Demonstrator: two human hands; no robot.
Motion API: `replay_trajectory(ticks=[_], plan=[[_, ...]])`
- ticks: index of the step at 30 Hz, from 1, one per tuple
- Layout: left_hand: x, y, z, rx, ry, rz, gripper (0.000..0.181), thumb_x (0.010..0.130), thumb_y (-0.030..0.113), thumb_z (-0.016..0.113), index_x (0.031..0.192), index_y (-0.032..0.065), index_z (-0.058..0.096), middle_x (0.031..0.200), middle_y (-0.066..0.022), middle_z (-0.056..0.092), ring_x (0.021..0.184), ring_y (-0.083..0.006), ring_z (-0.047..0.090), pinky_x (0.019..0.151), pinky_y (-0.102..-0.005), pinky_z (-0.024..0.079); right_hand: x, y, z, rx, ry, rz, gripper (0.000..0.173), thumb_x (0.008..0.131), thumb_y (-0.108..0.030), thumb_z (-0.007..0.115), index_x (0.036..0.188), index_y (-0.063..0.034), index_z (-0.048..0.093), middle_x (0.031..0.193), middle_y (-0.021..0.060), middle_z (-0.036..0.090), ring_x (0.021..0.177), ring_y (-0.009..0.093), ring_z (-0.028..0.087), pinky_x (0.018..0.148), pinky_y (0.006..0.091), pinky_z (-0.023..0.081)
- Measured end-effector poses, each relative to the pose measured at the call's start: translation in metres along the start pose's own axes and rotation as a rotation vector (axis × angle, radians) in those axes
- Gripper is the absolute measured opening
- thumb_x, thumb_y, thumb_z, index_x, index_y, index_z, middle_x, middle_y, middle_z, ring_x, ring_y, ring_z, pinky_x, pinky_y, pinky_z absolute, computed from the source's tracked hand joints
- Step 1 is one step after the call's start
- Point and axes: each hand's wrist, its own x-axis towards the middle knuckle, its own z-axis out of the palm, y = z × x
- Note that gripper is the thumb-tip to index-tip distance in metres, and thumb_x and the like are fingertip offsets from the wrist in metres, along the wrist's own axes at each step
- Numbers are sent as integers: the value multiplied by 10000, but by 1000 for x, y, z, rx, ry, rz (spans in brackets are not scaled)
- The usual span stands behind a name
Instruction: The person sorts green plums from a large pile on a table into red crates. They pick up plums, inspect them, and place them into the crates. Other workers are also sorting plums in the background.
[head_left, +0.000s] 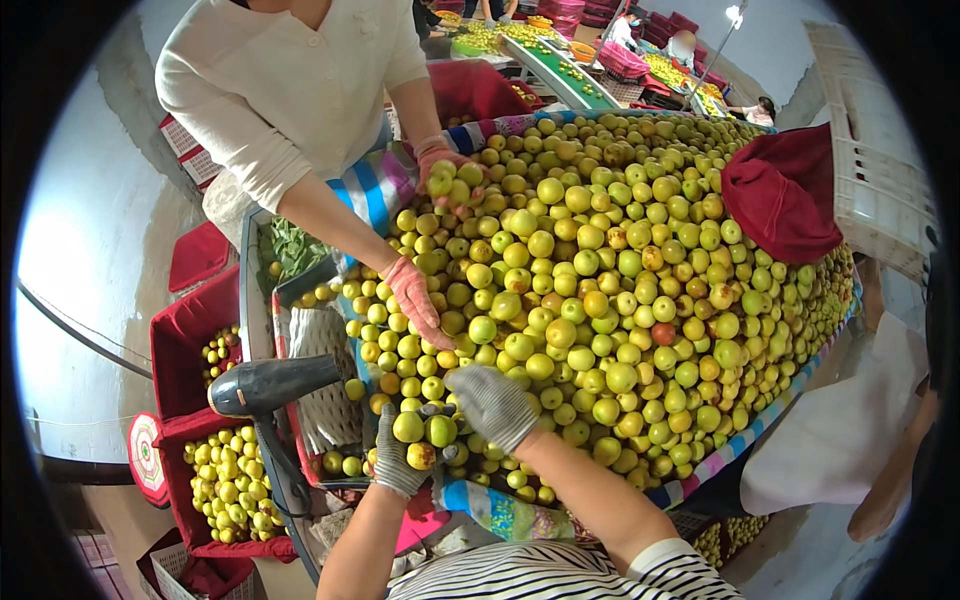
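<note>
A large heap of small green-yellow fruits, likely jujubes (600, 300), covers the sorting table. At its near left edge, my left hand (405, 454) in a grey striped glove is palm up and cradles several of the fruits (440, 430). My right hand (491, 401), gloved the same way, lies palm down over the heap just right of it; what is under its fingers is hidden. Across the table, a co-worker's pink-gloved hand (415, 298) reaches over the fruits, while their other pink-gloved hand (450, 176) holds several.
A black hair dryer (277, 384) lies at the table's left end beside white foam netting (322, 390). Red-lined crates (169, 450) with fruits stand at left. On the heap's right, a red cloth (780, 195) hangs from a tipped white plastic crate (877, 172). A green conveyor (562, 71) runs behind.
</note>
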Motion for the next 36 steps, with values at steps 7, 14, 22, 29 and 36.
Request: replay_trajectory(ticks=[7,14,22,29,36], plan=[[6,-3,-13,-56,-14,61,629,888,668,458,925,60,616,1186,-198,611,1044,-343,610,712,-499,557,34,23,-41,-631,-259,194,538,830,-189,666,1330,-121,480,1263,124,495,1149,311,526,990,429,454],[5,-3,-16,-58,-24,24,623,909,632,462,948,27,605,1130,-235,608,1014,-386,613,677,-505,581,14,21,-50,-403,-264,384,460,803,-175,633,1252,-153,535,1095,126,561,909,324,622,798,413,540],[2,-1,-17,-36,-84,-19,572,903,553,525,1043,3,605,1152,-236,610,1024,-368,609,801,-511,557,76,-6,-32,-594,-657,495,562,837,-95,560,1381,-155,430,1395,142,403,1090,307,610,907,431,520],[-3,-2,6,121,-112,-86,606,906,519,530,1276,40,540,1193,-159,618,1056,-321,616,856,-482,543,83,-4,-21,-447,-912,570,521,840,-237,596,1343,-165,475,1297,162,513,1071,337,618,939,437,494],[-3,-7,-5,68,29,-111,469,962,390,500,1318,84,503,1226,-121,607,1101,-301,610,905,-444,536,1,-37,-1,-16,-328,176,471,811,-349,620,1229,-150,532,1111,169,558,950,372,611,791,456,535]])
